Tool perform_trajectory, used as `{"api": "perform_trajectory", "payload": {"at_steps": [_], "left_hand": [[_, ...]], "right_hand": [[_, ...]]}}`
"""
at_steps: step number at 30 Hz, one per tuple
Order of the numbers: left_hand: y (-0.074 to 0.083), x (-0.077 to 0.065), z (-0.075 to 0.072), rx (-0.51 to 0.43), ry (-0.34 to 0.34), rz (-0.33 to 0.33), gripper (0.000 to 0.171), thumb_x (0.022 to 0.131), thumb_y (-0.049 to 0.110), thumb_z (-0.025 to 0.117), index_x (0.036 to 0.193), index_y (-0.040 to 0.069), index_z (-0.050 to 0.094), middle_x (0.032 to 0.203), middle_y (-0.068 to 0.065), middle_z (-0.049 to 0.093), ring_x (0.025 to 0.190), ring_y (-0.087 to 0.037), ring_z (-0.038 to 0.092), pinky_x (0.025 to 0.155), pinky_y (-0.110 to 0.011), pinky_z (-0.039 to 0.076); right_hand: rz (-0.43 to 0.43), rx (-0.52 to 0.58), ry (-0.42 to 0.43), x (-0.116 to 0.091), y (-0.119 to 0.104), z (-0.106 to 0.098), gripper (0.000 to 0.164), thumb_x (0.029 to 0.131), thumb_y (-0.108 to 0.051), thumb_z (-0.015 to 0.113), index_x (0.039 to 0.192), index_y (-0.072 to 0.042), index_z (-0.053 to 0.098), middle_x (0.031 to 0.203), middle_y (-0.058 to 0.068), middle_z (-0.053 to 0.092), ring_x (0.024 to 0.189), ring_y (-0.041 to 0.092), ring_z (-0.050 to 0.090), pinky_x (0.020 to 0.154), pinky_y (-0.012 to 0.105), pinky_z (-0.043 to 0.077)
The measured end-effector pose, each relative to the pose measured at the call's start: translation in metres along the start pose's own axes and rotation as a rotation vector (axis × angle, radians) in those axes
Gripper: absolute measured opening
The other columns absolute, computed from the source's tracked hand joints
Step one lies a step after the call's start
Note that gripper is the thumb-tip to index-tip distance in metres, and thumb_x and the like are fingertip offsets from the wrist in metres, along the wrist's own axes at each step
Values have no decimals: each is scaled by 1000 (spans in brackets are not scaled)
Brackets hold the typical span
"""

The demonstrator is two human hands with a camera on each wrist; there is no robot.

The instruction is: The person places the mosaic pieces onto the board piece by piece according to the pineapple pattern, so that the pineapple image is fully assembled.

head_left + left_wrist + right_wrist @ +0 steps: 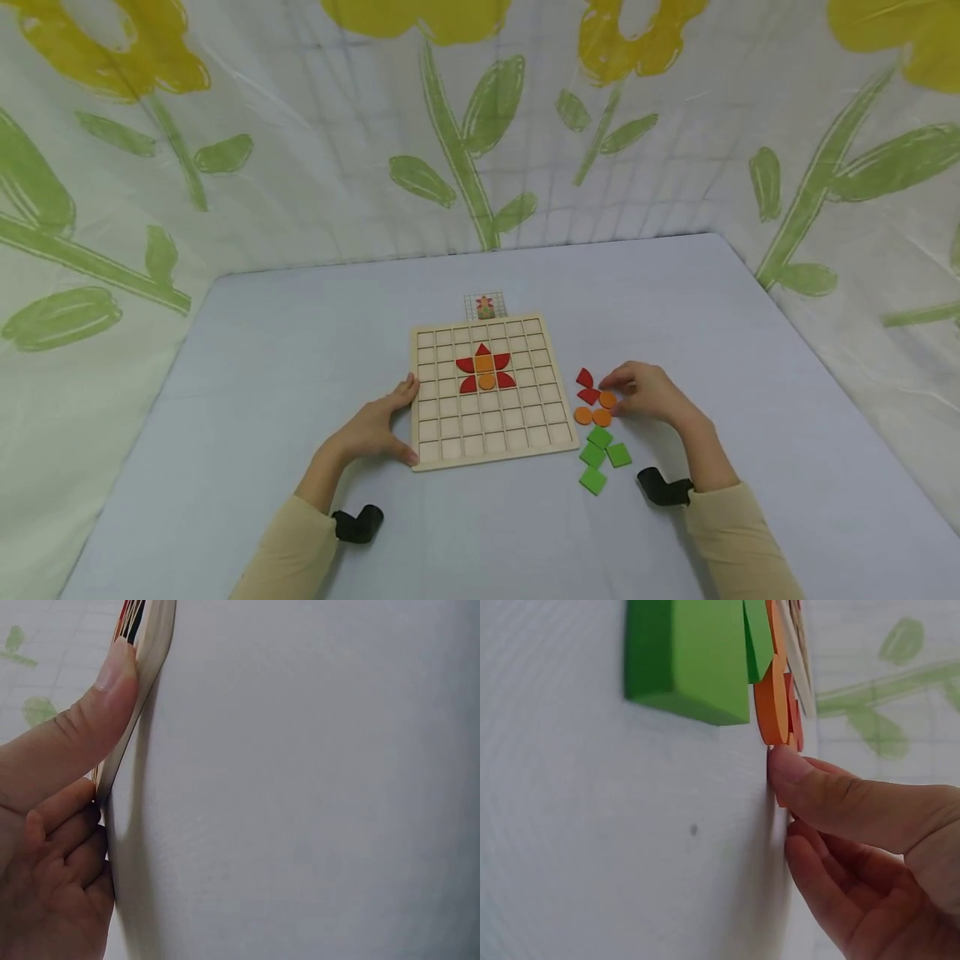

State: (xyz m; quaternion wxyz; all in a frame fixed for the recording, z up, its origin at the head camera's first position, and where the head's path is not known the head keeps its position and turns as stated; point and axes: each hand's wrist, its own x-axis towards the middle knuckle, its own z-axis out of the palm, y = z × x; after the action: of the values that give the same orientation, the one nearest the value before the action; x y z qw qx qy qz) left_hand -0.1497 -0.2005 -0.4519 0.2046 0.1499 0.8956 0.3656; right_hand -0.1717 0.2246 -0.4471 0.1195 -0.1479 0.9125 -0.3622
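Note:
A wooden grid board (450, 433) lies on the table with red pieces, an orange square (484, 363) and an orange disc (487, 382) set in a flower-like pattern. My left hand (370, 428) rests against the board's left edge, thumb near the front corner and fingers farther up. In the left wrist view, the thumb (112, 690) presses the board's rim. Right of the board, my right hand (651, 392) pinches a loose orange disc (608, 401) between thumb and fingers; the right wrist view partly hides it behind the thumb (802, 776).
Two red pieces (585, 378) and more orange discs (583, 416) lie beside the right hand. Several green squares (592, 455) lie nearer the front. A small pattern card (472, 307) sits behind the board. A flowered curtain (300, 167) hangs behind the table.

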Motion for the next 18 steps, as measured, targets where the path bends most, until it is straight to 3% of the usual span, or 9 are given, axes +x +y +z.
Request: {"api": "perform_trajectory", "payload": {"at_steps": [10, 18], "left_hand": [[1, 0, 0, -3, -1, -8, 116, 58, 15, 93, 150, -4, 25, 159, -19, 14, 145, -39, 12, 114, -59, 13], [0, 0, 1, -3, -4, -1, 116, 58, 15, 92, 150, -5, 25, 159, -19, 14, 145, -39, 12, 115, -57, 16]], "right_hand": [[-15, 6, 55, -1, 1, 3, 23, 77, 6, 74, 100, 6, 71, 100, 15, 68, 96, 35, 62, 88, 49, 53], [-10, 8, 184, -1, -9, 7, 25, 81, 5, 72, 105, 12, 69, 102, 21, 67, 96, 37, 63, 84, 48, 55]]}}
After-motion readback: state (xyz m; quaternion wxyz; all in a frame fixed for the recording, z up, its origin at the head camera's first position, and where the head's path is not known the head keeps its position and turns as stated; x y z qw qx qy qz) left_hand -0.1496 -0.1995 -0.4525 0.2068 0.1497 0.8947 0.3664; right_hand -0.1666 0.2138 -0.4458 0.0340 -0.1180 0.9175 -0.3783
